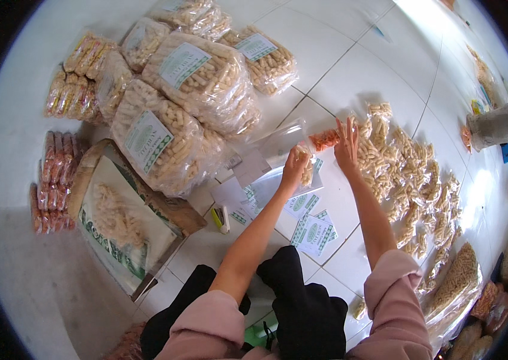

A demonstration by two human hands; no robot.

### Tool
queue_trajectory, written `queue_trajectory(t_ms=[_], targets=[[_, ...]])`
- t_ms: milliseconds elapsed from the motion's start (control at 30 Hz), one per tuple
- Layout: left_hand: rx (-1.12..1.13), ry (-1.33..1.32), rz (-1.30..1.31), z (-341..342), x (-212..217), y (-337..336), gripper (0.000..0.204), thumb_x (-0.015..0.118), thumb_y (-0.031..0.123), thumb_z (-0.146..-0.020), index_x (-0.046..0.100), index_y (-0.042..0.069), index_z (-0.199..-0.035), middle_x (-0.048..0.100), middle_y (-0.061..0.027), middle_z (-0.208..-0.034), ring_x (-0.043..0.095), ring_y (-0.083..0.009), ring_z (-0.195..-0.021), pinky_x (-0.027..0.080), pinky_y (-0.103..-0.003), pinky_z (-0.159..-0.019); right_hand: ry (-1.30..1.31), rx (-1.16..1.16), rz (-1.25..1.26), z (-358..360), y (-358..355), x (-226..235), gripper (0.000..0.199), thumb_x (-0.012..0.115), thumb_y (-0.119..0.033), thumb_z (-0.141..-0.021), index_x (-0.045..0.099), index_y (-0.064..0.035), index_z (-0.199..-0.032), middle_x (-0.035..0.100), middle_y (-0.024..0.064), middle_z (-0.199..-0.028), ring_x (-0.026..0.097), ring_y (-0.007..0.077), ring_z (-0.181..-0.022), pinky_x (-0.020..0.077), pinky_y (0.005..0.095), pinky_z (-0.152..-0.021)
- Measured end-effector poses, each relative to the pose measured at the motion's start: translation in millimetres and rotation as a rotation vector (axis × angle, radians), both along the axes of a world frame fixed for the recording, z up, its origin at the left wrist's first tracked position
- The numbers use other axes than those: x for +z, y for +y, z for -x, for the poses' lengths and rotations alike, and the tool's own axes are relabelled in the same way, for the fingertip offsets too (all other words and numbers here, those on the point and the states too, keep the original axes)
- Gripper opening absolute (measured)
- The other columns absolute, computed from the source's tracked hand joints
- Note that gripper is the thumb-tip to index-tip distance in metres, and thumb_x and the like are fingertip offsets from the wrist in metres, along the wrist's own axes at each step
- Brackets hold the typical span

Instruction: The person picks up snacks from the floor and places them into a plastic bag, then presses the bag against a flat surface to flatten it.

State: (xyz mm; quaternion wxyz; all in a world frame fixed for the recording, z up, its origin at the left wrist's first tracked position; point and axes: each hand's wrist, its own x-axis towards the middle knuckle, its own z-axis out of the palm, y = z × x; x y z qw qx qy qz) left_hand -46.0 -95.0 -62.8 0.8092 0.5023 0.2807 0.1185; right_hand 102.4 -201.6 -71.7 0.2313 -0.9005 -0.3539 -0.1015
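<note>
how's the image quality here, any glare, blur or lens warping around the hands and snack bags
Head view: strong fisheye, so the floor tile seams bend and a black rim rings the frame; daylight blows out the upper right and lays glare on the tiles at right; the big bags of stick snacks are sharp, with mild sheen on the plastic; the left hand and right hand are slightly soft.

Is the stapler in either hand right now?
No. The stapler lies on the floor tiles near the paper labels, while the left hand and right hand work at the clear bag.
</note>
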Motion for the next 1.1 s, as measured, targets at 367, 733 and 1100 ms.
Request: queue_trajectory(t_ms=[367, 733, 1100], targets=[[-0.014, 0.005, 0.025, 14.7, 24.0, -6.2, 0.041, 0.052, 0.026, -0.087, 0.037, 0.016, -0.124, 0.051, -0.0034, -0.108, 0.053, -0.0091, -0.083, 0.046, -0.024, -0.067, 0.083, -0.028, -0.178, 58.4, -13.3, 17.7, 0.042, 0.043, 0.010, -0.071, 0.039, -0.0002, -0.112, 0.039, 0.0179, -0.112, 0.039, 0.0374, -0.104, 0.0338, 0.0473, -0.089], [0.048, -0.224, 0.199, 51.3, 171.3, -23.5, 0.049, 0.038, 0.041, -0.091, 0.023, 0.024, -0.135, 0.045, -0.0040, -0.122, 0.050, -0.0145, -0.104, 0.045, -0.026, -0.082, 0.110, 0.367, -0.368, 156.1, -16.6, 173.8, 0.031, 0.054, 0.008, -0.068, 0.045, 0.0003, -0.097, 0.026, 0.0245, -0.133, 0.033, 0.0392, -0.119, 0.0299, 0.0458, -0.097], [-0.274, -0.614, 0.234, 179.3, 330.0, 8.3, 0.070, 0.015, 0.071, -0.079, 0.004, 0.036, -0.137, 0.026, -0.0033, -0.137, 0.030, -0.0238, -0.124, 0.025, -0.042, -0.101, 0.169, 0.679, -0.628, 243.1, 11.0, 351.1, 0.078, 0.073, -0.008, -0.063, 0.030, -0.0040, -0.128, 0.038, 0.0177, -0.121, 0.043, 0.0351, -0.110, 0.0419, 0.0381, -0.089]])
